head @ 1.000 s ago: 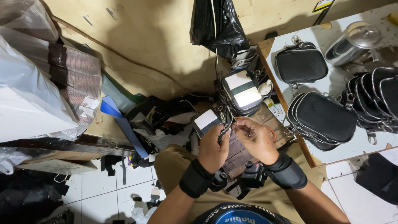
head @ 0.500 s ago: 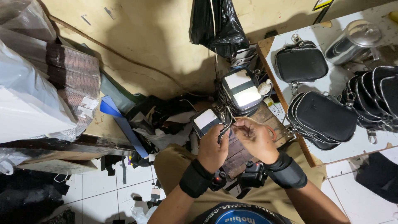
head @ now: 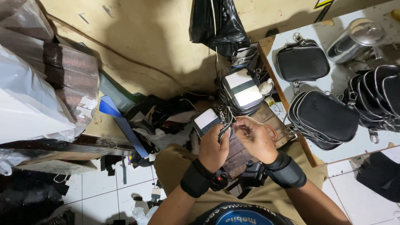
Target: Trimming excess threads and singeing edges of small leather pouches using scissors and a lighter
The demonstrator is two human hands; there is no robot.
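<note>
Seen from the head camera, white floor tiles (head: 104, 187) littered with dark scraps run up to a beige wall (head: 146, 37), and a black plastic bag (head: 216, 23) is hung there. A small black pouch (head: 210, 121) with a white card on its face and a metal zipper edge is held low at the centre, over a worn wooden board (head: 250, 141). It is gripped by the left hand (head: 214, 148), whose fingers are curled around its lower edge. The right hand (head: 256, 137) is set just beside it, fingertips pinched together on the pouch's metal fittings. Black wrist bands are worn on both arms. More black zippered pouches (head: 325, 118) are laid on a white table (head: 354, 146) to the right, near a steel kettle (head: 354, 39).
</note>
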